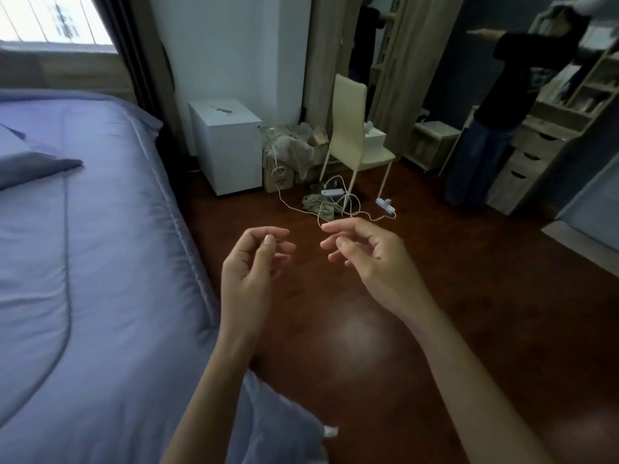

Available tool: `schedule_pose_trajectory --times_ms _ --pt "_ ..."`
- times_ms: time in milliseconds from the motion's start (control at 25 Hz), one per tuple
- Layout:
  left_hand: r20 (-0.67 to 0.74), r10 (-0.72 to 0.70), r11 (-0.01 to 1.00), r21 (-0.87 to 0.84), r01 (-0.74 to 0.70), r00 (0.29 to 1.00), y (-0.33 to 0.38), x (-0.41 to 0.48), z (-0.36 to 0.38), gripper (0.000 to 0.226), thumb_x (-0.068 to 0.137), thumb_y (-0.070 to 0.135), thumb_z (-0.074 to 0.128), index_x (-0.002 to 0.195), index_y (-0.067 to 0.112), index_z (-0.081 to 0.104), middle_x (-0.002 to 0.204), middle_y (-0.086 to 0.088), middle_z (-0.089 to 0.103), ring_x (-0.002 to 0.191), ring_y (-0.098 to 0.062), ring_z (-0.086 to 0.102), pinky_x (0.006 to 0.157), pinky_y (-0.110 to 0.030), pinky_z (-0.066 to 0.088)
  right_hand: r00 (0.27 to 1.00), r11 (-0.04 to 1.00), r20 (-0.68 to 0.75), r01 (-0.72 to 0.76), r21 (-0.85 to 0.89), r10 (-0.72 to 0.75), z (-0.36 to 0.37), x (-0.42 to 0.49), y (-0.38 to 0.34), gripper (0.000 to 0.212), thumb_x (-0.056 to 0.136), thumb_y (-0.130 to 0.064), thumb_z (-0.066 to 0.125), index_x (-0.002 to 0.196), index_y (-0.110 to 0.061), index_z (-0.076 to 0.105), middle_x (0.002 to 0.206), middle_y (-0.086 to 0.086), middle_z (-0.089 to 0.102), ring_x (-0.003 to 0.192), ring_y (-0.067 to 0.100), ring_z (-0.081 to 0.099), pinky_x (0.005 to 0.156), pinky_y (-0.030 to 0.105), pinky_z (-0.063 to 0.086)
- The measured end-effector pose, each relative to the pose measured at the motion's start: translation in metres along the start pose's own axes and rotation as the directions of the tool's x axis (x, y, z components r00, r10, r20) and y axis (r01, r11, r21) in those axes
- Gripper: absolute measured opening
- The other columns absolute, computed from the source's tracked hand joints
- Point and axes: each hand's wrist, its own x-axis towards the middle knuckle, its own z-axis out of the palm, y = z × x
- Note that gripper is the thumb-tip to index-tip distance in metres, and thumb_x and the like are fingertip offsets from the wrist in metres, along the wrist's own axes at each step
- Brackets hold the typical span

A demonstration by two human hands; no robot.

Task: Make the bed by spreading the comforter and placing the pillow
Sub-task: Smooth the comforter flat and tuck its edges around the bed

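Observation:
A lavender-blue comforter (100, 262) lies spread over the bed on the left, its corner hanging off near the bottom of the frame. A pillow (30, 165) in the same colour lies on it at the far left, partly cut off by the frame edge. My left hand (254, 259) and my right hand (365, 256) hover side by side over the floor to the right of the bed. Their fingers are loosely curled and hold nothing. Neither hand touches the comforter.
Dark red-brown floor (385, 329) runs beside the bed. A white cabinet (231, 145), a box of clutter, a cream chair (355, 135) and white cables with power strips (335, 199) stand ahead. A person (502, 105) stands at wooden shelves far right.

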Motion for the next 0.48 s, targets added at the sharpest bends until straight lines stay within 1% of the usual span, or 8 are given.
schedule_pose_trajectory --times_ms 160,320,400,480 --pt "-0.106 0.026 1.0 0.017 -0.024 0.994 -0.007 0.066 0.042 0.024 0.099 0.014 0.044 0.091 0.022 0.065 0.08 0.004 0.07 0.075 -0.008 0.066 0.065 -0.015 0.049 0.995 1.0 0.092 0.023 0.013 -0.024 -0.017 0.077 0.02 0.025 0.094 -0.014 0.05 0.108 -0.027 0.066 0.091 -0.008 0.072 0.081 0.005 0.069 0.07 0.013 0.048" --pt "-0.15 0.059 0.996 0.075 -0.048 0.987 -0.011 0.109 0.059 0.025 0.099 0.014 0.044 0.091 0.025 0.065 0.081 0.003 0.07 0.075 -0.009 0.065 0.066 -0.017 0.048 0.987 0.996 0.151 0.048 0.073 -0.059 -0.029 0.14 0.039 0.024 0.095 -0.014 0.05 0.109 -0.025 0.066 0.091 -0.006 0.073 0.081 0.006 0.069 0.07 0.013 0.049" --pt "-0.223 0.045 0.995 0.099 -0.023 0.974 -0.019 0.124 0.057 0.026 0.099 0.014 0.043 0.091 0.027 0.064 0.08 0.005 0.07 0.075 -0.008 0.065 0.064 -0.016 0.047 0.981 0.994 0.183 0.049 0.102 -0.068 -0.029 0.171 0.053 0.024 0.095 -0.013 0.05 0.108 -0.025 0.067 0.091 -0.005 0.073 0.08 0.007 0.069 0.069 0.012 0.048" --pt "-0.343 0.004 0.993 0.109 0.035 0.939 -0.031 0.136 0.056 0.028 0.099 0.013 0.042 0.089 0.027 0.064 0.079 0.006 0.069 0.073 -0.006 0.064 0.063 -0.015 0.047 0.971 0.992 0.23 0.036 0.122 -0.064 -0.027 0.202 0.07 0.024 0.094 -0.012 0.051 0.106 -0.024 0.067 0.09 -0.003 0.074 0.078 0.008 0.069 0.067 0.012 0.047"
